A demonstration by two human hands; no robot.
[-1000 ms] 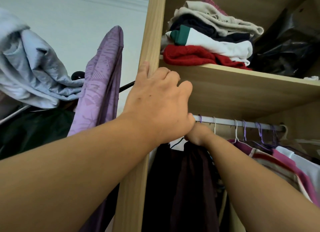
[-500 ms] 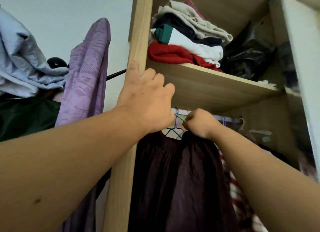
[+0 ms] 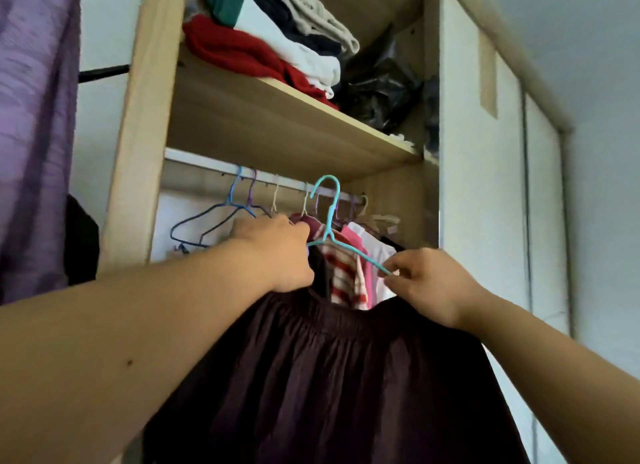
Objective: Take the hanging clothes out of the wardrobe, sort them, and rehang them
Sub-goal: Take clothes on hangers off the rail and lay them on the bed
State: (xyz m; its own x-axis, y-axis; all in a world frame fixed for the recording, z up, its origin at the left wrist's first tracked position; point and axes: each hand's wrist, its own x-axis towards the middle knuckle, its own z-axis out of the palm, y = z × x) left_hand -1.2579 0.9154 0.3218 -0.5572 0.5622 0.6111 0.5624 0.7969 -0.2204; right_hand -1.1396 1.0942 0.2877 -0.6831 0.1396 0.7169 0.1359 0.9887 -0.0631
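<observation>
At wardrobe's open left bay, just below the shelf [image 3: 277, 128], both hands hold one teal hanger [image 3: 328, 235] out in front of the rail [image 3: 207, 167]. L hand [image 3: 277, 252]: grip curled tight round the hanger's left arm, back of hand to camera, fingertips hidden. R hand [image 3: 429, 283]: grip is thumb & forefinger pinched on the tip of the hanger's right arm, other fingers loosely bent. Hanger sits tilted, right end lower, hook upright & nearer the camera than the rail. Hook looks clear of the rail, tho can't say for certain. Dark maroon skirt [image 3: 329, 377] w/ gathered waist hangs below it, waistband running betw. the two hands, cloth filling the bottom of view.

On the rail behind: bare blue hanger [image 3: 207, 221] at far left, purple hanger hook [image 3: 252, 186] beside it. Then clothes packed tog.: red-&-white striped top [image 3: 343, 276], pink garment [image 3: 356, 242], white garment [image 3: 375, 245], more hidden behind.

Shelf carries a folded stack: red knit [image 3: 235, 51] at bottom, white piece [image 3: 298, 51] on it, green, dark & beige items on top, blurred. Black plastic bag [image 3: 381, 83] crammed beside the stack, touching it. White wardrobe door [image 3: 481, 186] to the right. Left of the wooden side panel [image 3: 138, 117], outside the wardrobe: purple garment [image 3: 34, 117] hanging, black rod [image 3: 100, 74] betw. it & the panel.
</observation>
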